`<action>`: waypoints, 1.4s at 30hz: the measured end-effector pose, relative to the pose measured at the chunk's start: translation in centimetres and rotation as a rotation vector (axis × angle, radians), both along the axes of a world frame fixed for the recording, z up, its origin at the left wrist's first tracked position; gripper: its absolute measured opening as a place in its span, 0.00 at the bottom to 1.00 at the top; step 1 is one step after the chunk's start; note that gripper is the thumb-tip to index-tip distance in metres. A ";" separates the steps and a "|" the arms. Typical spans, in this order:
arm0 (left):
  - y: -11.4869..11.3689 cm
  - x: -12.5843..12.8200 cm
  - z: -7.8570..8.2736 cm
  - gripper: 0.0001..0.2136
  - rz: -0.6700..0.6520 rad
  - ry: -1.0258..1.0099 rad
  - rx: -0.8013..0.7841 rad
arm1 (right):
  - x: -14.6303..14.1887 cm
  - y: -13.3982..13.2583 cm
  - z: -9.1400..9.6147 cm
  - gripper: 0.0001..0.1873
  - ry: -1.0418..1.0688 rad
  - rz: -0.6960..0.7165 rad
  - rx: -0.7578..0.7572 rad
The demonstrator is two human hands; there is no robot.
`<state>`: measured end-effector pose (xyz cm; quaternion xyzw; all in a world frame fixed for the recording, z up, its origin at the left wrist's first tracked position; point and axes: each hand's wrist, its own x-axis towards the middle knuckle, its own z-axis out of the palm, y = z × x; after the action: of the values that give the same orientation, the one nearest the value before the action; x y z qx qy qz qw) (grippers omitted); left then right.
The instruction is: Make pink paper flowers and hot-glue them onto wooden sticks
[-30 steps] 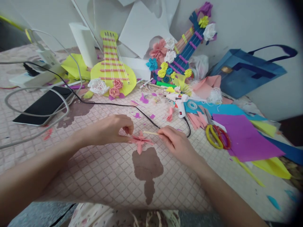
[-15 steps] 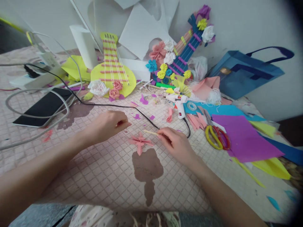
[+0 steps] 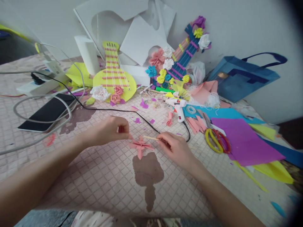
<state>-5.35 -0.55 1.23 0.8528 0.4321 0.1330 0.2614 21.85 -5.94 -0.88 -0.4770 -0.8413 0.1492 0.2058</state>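
My right hand (image 3: 176,148) pinches a thin pale wooden stick (image 3: 150,137), which points left over the top of a pink paper flower (image 3: 140,152). The flower lies on the checked cloth between my hands, its narrow petals spread like a cross. On its upper left side is my left hand (image 3: 111,129), thumb and fingertips closed together close to the petals. Whatever sits in that pinch, if anything, is too small to make out.
A white glue gun (image 3: 178,108) with a black cord (image 3: 113,109) lies ahead. Scissors (image 3: 214,140) and purple paper (image 3: 246,142) are on the right. Behind stand a yellow paper guitar (image 3: 115,78), a blue flowered guitar (image 3: 183,64) and a blue bag (image 3: 241,78). A phone (image 3: 47,113) lies left.
My left hand has moved slightly down and right, so its fingertips are closer to the pink flower. The right hand keeps the stick nearly in place. The view has tilted up a little.
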 end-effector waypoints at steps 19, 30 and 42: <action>-0.3 0.8 -1.3 0.08 -0.039 -0.052 0.097 | 0.2 0.1 0.3 0.15 -0.158 0.235 0.105; -0.6 0.9 -1.0 0.09 -0.057 -0.111 -0.160 | 0.1 -0.1 0.7 0.14 -0.156 0.286 0.093; 0.3 0.1 -0.8 0.13 0.235 0.060 0.166 | 0.1 -0.2 0.5 0.12 -0.089 0.297 0.148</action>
<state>-5.26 -0.28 0.40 0.8185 0.5244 0.1723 0.1595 21.95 -6.17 -0.37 -0.3371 -0.9195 0.0942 0.1787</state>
